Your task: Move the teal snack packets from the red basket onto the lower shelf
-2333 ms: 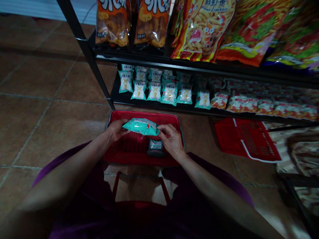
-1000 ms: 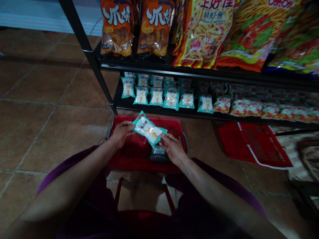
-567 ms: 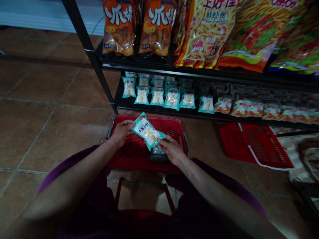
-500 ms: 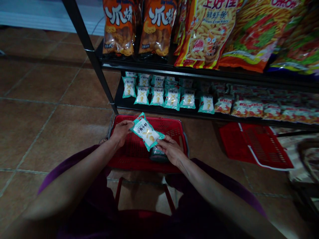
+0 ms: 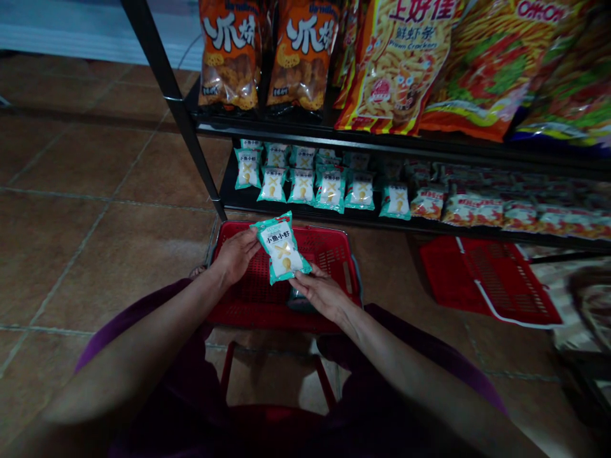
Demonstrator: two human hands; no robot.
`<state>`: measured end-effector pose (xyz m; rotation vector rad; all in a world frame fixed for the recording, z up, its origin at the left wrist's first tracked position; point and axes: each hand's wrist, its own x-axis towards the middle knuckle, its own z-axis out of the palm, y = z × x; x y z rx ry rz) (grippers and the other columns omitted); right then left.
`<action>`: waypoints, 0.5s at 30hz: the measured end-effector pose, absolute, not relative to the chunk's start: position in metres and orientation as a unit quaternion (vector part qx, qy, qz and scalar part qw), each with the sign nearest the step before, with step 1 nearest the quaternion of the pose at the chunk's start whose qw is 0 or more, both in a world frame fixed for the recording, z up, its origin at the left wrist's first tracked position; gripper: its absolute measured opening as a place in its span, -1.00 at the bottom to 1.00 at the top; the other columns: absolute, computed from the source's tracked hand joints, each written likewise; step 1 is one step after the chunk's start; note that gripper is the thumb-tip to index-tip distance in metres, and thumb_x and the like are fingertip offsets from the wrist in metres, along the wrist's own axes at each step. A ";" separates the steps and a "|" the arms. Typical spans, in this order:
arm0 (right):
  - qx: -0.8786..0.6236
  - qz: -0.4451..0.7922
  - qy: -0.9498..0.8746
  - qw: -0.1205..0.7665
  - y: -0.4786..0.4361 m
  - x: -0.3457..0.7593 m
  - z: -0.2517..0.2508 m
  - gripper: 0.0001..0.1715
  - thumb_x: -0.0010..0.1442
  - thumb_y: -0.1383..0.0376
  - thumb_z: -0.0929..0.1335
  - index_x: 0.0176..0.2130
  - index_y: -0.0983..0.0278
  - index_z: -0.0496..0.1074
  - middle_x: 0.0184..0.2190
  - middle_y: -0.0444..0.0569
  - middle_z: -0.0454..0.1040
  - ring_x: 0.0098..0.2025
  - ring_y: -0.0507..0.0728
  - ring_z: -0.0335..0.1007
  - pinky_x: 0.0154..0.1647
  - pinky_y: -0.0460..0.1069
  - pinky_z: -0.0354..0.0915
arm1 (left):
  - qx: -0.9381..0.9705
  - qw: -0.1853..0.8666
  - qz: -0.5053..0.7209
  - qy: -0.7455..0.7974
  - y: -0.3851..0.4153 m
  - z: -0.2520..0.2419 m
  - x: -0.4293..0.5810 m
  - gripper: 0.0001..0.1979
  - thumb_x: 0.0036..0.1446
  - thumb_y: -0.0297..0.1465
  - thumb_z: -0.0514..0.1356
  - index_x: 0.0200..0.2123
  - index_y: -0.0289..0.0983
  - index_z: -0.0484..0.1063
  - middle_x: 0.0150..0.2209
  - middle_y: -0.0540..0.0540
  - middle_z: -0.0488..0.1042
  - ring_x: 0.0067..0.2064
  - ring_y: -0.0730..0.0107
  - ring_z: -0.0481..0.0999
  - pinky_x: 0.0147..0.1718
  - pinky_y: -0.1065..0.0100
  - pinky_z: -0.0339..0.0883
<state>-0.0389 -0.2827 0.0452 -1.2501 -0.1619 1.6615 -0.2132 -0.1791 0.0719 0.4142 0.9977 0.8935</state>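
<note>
Between both hands I hold a small teal-and-white snack bag, its printed front facing up. My left hand pinches it at the upper left edge. At the lower right corner, the fingers of my right hand are closed on it. Beneath the bag stands a red plastic basket, set between my knees. Inside the basket, partly covered by my right hand, lies a dark, rounded object whose kind I cannot make out.
On the low black shelf sit rows of similar teal snack bags and red-and-white ones. Large snack bags fill the shelf above. A second red basket is on the tiled floor at right. A shelf post rises at left.
The snack bag has turned more upright, its top edge swinging to the right. My left hand has shifted slightly right with it, while my right hand stays at the lower corner.
</note>
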 end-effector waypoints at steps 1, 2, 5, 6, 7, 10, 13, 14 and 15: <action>-0.514 0.688 -0.060 0.509 -0.282 -0.039 0.046 -0.64 -0.25 0.41 0.53 -0.38 0.23 0.43 -0.36 -0.18 0.55 -0.28 0.01 0.49 -0.09 -0.03 0.41 | 0.181 0.773 0.399 0.459 -0.181 0.073 -0.212 -0.90 0.03 -0.41 0.22 -0.34 -0.31 0.45 -0.27 -0.11 0.53 -0.20 0.44 0.49 -0.07 0.37 0.30; -0.510 0.688 -0.054 0.513 -0.280 -0.040 0.047 -0.64 -0.26 0.41 0.53 -0.38 0.23 0.43 -0.36 -0.19 0.55 -0.28 0.00 0.48 -0.09 -0.04 0.41 | 0.172 0.779 0.382 0.466 -0.184 0.074 -0.212 -0.90 0.04 -0.41 0.21 -0.34 -0.31 0.45 -0.28 -0.12 0.53 -0.22 0.44 0.49 -0.08 0.36 0.31; -0.505 0.687 -0.045 0.520 -0.277 -0.042 0.049 -0.63 -0.26 0.42 0.53 -0.38 0.22 0.43 -0.36 -0.18 0.55 -0.27 0.00 0.48 -0.10 -0.05 0.41 | 0.167 0.789 0.333 0.489 -0.192 0.076 -0.208 -0.86 -0.01 -0.43 0.24 -0.31 -0.29 0.43 -0.29 -0.11 0.53 -0.29 0.44 0.50 -0.16 0.36 0.34; -0.505 0.687 -0.046 0.521 -0.276 -0.043 0.050 -0.63 -0.26 0.42 0.53 -0.38 0.21 0.43 -0.36 -0.18 0.54 -0.27 0.00 0.47 -0.10 -0.04 0.41 | 0.177 0.788 0.324 0.492 -0.195 0.076 -0.206 -0.80 -0.04 -0.45 0.26 -0.27 -0.27 0.41 -0.29 -0.10 0.53 -0.30 0.43 0.50 -0.20 0.36 0.35; -0.505 0.687 -0.048 0.521 -0.276 -0.044 0.050 -0.62 -0.26 0.42 0.53 -0.37 0.21 0.43 -0.36 -0.18 0.54 -0.27 0.01 0.47 -0.11 -0.04 0.41 | 0.190 0.788 0.316 0.493 -0.197 0.075 -0.205 -0.72 -0.07 -0.46 0.28 -0.21 -0.24 0.40 -0.27 -0.08 0.53 -0.31 0.42 0.51 -0.23 0.36 0.35; -0.501 0.689 -0.061 0.520 -0.275 -0.047 0.050 -0.60 -0.26 0.42 0.53 -0.35 0.20 0.44 -0.33 -0.18 0.54 -0.26 0.01 0.47 -0.10 -0.03 0.42 | 0.218 0.783 0.307 0.495 -0.203 0.073 -0.200 -0.53 -0.10 -0.43 0.31 -0.06 -0.18 0.32 -0.25 -0.08 0.54 -0.31 0.36 0.53 -0.32 0.34 0.36; -0.505 0.693 -0.072 0.509 -0.276 -0.051 0.049 -0.59 -0.25 0.41 0.52 -0.32 0.21 0.44 -0.31 -0.19 0.54 -0.27 0.00 0.48 -0.11 -0.03 0.42 | 0.215 0.776 0.321 0.499 -0.207 0.073 -0.197 -0.46 -0.10 -0.44 0.31 0.00 -0.16 0.27 -0.26 -0.07 0.55 -0.30 0.32 0.54 -0.33 0.32 0.38; -0.507 0.697 -0.076 0.501 -0.277 -0.052 0.049 -0.60 -0.23 0.41 0.52 -0.32 0.21 0.44 -0.32 -0.18 0.54 -0.28 0.00 0.48 -0.11 -0.04 0.42 | 0.215 0.773 0.328 0.498 -0.207 0.073 -0.197 -0.46 -0.09 -0.46 0.30 0.00 -0.16 0.26 -0.27 -0.07 0.55 -0.30 0.32 0.54 -0.33 0.32 0.39; -0.509 0.702 -0.082 0.491 -0.278 -0.053 0.048 -0.61 -0.22 0.39 0.51 -0.31 0.22 0.44 -0.32 -0.17 0.54 -0.29 0.01 0.49 -0.12 -0.03 0.42 | 0.216 0.770 0.335 0.498 -0.208 0.073 -0.196 -0.47 -0.08 -0.48 0.29 0.00 -0.16 0.26 -0.28 -0.06 0.55 -0.30 0.32 0.54 -0.33 0.32 0.39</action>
